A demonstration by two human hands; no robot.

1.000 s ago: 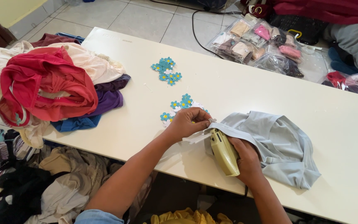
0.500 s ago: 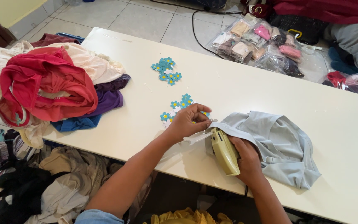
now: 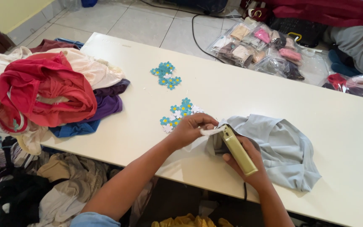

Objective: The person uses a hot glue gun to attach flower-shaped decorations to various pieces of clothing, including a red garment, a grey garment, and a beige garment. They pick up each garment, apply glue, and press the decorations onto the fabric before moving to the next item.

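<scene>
My right hand (image 3: 248,166) grips a pale yellow-green handheld tool (image 3: 238,150) with a cord, its tip pressed to the edge of a light grey garment (image 3: 282,147) lying on the white table (image 3: 240,92). My left hand (image 3: 190,130) pinches a small white piece at the garment's edge, right by the tool's tip. Just left of that hand lies a cluster of blue and white fabric flowers (image 3: 177,114). A second flower cluster (image 3: 167,75) lies farther back on the table.
A heap of red, cream, purple and blue clothes (image 3: 51,92) covers the table's left end. More clothing (image 3: 30,189) lies on the floor below. Clear bags of folded garments (image 3: 257,46) and a black cable (image 3: 198,29) lie on the tiled floor beyond the table.
Both hands stay at the garment's edge. My left hand has shifted slightly toward the tool's tip.
</scene>
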